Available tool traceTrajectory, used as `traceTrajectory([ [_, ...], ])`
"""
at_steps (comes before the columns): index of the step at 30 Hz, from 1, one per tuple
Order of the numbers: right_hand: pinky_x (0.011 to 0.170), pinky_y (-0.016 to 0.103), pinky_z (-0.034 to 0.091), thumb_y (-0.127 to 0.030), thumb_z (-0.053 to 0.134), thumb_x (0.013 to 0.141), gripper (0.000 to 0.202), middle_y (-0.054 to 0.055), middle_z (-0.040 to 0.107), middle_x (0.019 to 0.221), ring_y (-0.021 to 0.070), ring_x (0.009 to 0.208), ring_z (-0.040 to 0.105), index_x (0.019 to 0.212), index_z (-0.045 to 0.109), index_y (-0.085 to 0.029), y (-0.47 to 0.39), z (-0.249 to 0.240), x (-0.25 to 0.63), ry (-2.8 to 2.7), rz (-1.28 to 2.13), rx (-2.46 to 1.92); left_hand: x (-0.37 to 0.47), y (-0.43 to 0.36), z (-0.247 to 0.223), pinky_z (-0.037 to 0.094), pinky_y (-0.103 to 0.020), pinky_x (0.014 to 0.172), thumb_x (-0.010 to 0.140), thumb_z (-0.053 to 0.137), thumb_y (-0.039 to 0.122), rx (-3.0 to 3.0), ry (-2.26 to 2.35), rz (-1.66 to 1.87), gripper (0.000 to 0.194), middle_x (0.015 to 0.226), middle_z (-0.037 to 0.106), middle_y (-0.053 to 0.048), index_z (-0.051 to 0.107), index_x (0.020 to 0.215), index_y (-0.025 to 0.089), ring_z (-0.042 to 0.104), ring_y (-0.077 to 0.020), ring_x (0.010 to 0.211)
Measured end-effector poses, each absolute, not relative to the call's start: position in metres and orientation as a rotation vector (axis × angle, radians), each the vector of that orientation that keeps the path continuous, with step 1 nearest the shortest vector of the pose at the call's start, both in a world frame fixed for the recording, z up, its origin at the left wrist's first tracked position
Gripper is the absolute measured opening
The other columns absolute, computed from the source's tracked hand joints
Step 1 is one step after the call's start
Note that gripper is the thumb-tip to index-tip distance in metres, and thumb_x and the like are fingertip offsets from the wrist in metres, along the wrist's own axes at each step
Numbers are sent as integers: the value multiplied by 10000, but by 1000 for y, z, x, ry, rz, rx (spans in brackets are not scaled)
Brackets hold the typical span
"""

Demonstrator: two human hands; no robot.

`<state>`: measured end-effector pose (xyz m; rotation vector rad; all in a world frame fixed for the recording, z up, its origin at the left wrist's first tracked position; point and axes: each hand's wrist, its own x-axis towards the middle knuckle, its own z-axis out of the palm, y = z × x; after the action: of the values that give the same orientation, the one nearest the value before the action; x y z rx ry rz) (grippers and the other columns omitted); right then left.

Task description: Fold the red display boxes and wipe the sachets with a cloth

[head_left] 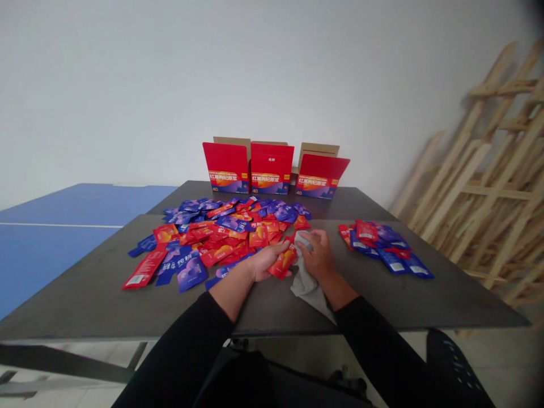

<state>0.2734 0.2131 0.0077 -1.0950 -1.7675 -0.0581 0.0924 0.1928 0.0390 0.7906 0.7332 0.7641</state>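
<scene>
Left hand (264, 262): fingers curled around flat red-orange sachet (283, 263). Right hand (319, 256): closed on limp grey cloth (305, 281) at sachet's upper end. Red-and-blue sachet heap (225, 229): beyond left hand.

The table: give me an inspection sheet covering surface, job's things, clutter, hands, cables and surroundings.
Surface: dark table.
Job's things: red packet; grey cloth; large heap of red and blue packets; smaller pile at right; three boxes, flaps raised, behind.
Clutter: heap jumbled, packets overlapping.
Hands: left hand holds the red packet; right hand holds the cloth against it.
Cables: nothing seen.
Surroundings: blue table at left, wooden frames at right, pale wall.
</scene>
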Motion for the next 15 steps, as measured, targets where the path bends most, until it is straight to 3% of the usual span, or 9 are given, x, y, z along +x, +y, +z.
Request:
traceTrajectory([
  [5,910,455,519,-443,529,905,352,101,490,1048,234,988,547,1110,683,-201,221,10,281,-1621,-39,-1215,91,193,42,533,-277,560,892,574,439,784,715,702,347,993,686,-116,626,1093,161,691,-224,805],
  [8,914,461,518,-425,539,905,337,105,502,1047,243,1013,545,1117,670,-198,218,15,282,-1579,-87,-1161,91,195,45,518,-263,553,910,540,438,695,661,749,329,980,690,-102,630,1055,156,680,-187,734],
  [11,882,429,539,-390,572,898,299,98,505,1077,221,1002,565,1134,648,-222,205,18,276,-1778,-93,-920,90,198,47,492,-234,543,911,525,475,560,611,817,346,828,685,-68,631,956,148,641,-143,629],
  [15,825,358,560,-368,593,894,300,85,518,1111,191,991,586,1166,625,-246,184,19,259,-2202,-49,-604,89,196,48,506,-274,582,865,447,668,536,565,741,562,666,645,-80,617,782,139,633,-176,594],
])
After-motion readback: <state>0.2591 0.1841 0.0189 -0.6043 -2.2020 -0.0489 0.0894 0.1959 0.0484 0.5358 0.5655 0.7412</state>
